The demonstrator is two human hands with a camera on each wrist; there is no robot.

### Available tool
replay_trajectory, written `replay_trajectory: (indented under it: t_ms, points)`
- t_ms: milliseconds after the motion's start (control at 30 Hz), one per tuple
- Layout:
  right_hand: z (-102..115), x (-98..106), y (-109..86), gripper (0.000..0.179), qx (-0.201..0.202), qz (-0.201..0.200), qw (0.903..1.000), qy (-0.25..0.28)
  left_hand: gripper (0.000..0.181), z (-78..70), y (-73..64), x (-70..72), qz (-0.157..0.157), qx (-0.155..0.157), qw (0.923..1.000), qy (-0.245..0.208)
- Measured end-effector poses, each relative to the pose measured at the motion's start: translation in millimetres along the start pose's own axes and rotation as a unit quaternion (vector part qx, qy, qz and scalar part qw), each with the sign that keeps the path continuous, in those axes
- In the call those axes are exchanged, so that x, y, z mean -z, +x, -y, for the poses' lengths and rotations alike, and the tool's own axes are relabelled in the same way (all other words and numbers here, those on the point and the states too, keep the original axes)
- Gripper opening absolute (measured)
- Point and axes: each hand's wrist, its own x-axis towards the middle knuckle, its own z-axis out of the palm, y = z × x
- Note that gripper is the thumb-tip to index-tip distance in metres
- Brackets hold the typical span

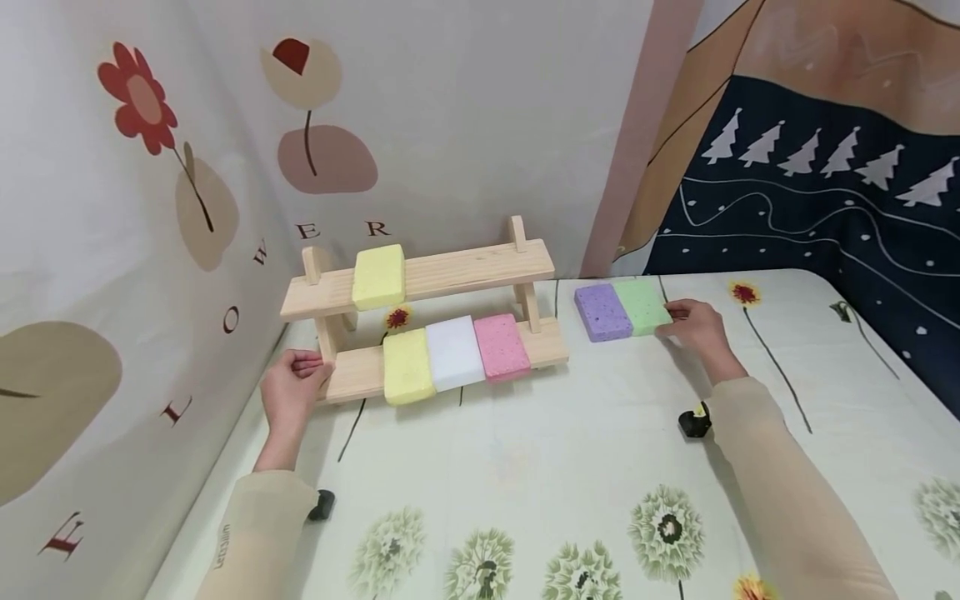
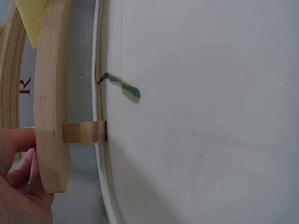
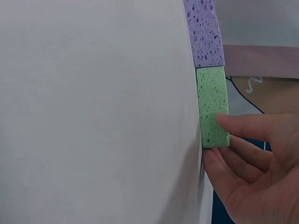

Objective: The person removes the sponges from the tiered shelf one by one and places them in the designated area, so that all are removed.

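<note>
Green sponge lies flat on the tabletop, beyond the right end of the wooden rack, its left side touching the purple sponge. Its long axis runs roughly away from the person, and the seam between the two sponges follows the same line. The right hand is at the opposite, outer side — so the green sponge lies directly to the left of its fingers. In the right wrist view, the thumb rests on the near face while the curled fingers meet the outer end, pinching the sponge by that corner.

Of the two hands, the right is plainly the nearer. The left hand is well apart, its fingers curled about the left end of the rack's lower board; the pink sponge sits toward the other end of that board, on the side facing the purple one.

Any move seems to turn on that shared seam — no gap shows there for a fingertip, so the hold would have to rely on the near and outer faces, and a push leftward would likely shove the purple sponge toward the rack.
</note>
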Motion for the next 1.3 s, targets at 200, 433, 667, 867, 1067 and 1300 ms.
replay_trajectory:
  t_ms: [200,433,667,867,1067,1300]
  points:
    - [-0.9,3.6,-3.1,0.057,0.016,-0.021,0.9995,0.016,0.028,-0.5,-0.6,-0.5,-0.001,0.0,1.0,-0.003]
    - [8.9,8.0,-7.9,0.053,0.032,-0.057,0.9976,0.026,0.027,-0.1,0.3,-0.5,-0.006,-0.009,0.9999,0.0]
    - [18.6,10.8,-13.3,0.049,0.053,-0.069,0.9956,0.034,0.027,0.3,0.0,-0.7,-0.006,-0.009,0.9999,0.003]
    - [26.4,11.2,-17.2,0.047,0.076,-0.074,0.9936,0.039,0.027,0.7,-1.6,-0.4,-0.007,-0.006,1.0,0.002]
    - [35.1,10.9,-23.3,0.044,0.095,-0.078,0.9913,0.046,0.026,0.7,-2.3,0.1,-0.009,-0.014,0.9999,-0.001]
    - [49.3,10.1,-31.8,0.042,0.123,-0.079,0.9878,0.055,0.026,0.9,-2.2,0.3,-0.01,-0.017,0.9998,0.001]
